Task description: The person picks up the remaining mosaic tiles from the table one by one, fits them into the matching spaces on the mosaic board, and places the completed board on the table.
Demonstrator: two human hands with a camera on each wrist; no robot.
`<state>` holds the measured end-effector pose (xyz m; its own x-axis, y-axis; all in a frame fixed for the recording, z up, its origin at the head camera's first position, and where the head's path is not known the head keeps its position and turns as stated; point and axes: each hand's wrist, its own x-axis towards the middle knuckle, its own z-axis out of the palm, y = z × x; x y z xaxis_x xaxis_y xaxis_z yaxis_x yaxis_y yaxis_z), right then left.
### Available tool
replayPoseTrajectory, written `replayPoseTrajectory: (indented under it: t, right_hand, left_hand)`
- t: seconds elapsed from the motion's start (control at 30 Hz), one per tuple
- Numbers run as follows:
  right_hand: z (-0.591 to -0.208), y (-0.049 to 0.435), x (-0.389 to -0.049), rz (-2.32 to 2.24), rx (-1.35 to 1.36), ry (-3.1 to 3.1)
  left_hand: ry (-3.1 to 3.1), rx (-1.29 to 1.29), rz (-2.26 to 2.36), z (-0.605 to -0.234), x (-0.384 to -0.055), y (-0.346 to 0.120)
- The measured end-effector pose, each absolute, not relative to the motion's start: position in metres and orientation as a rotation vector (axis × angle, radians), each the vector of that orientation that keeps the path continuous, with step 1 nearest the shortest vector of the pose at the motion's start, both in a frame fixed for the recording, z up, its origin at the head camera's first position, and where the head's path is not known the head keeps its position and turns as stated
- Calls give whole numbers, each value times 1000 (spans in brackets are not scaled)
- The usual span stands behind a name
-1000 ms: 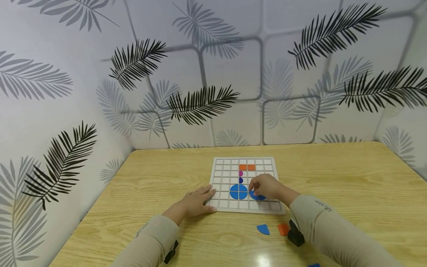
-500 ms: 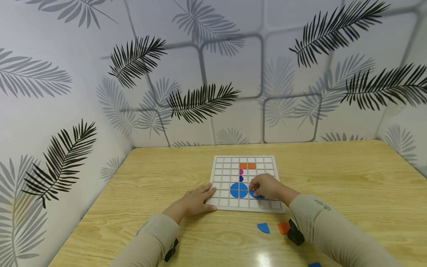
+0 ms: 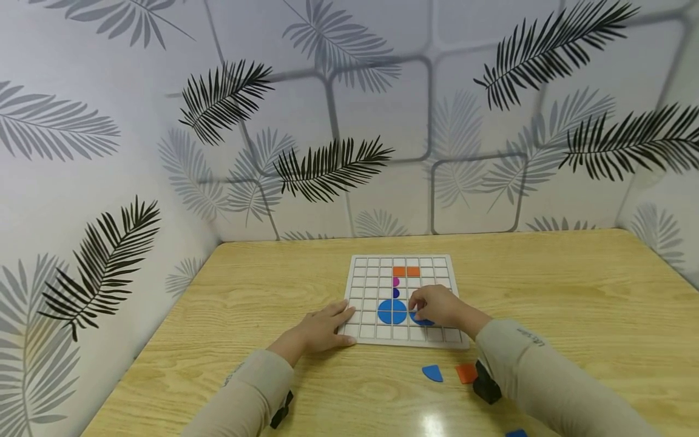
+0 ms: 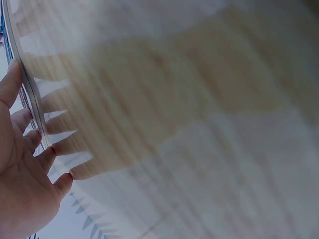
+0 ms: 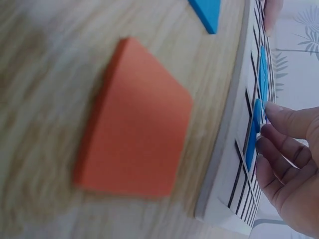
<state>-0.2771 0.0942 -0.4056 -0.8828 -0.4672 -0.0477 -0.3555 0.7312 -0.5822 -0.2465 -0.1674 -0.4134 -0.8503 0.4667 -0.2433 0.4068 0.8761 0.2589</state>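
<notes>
A white grid board (image 3: 368, 331) lies on the table. My left hand (image 3: 321, 328) rests on its left edge, fingers spread along the rim. Over the board's lower right part, my right hand (image 3: 438, 305) pinches a blue quarter-circle piece (image 5: 257, 113) between thumb and fingers, with another blue piece (image 5: 251, 153) in the grid right below. Left of this hand, blue quarter pieces (image 3: 386, 317) form a full circle. Above them sit a dark blue half-circle (image 3: 395, 293), a magenta half-circle (image 3: 395, 282) and two orange squares (image 3: 400, 271). The right fingers partly cover the blue pieces under them.
In front of the board lie a loose blue quarter-circle (image 3: 432, 373) and an orange-red piece (image 3: 466, 373), close to the right wrist. Another blue piece (image 3: 516, 433) shows at the bottom edge. A leaf-patterned wall (image 3: 382, 200) stands behind the wooden table (image 3: 273, 273).
</notes>
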Motion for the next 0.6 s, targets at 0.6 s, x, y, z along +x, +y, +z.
replayPoseTrajectory:
  t: [0.6]
  right_hand:
    - [-402,107,-273,-812,-722,2712]
  left_hand:
    - [2754,663,267,-418,-248,-168]
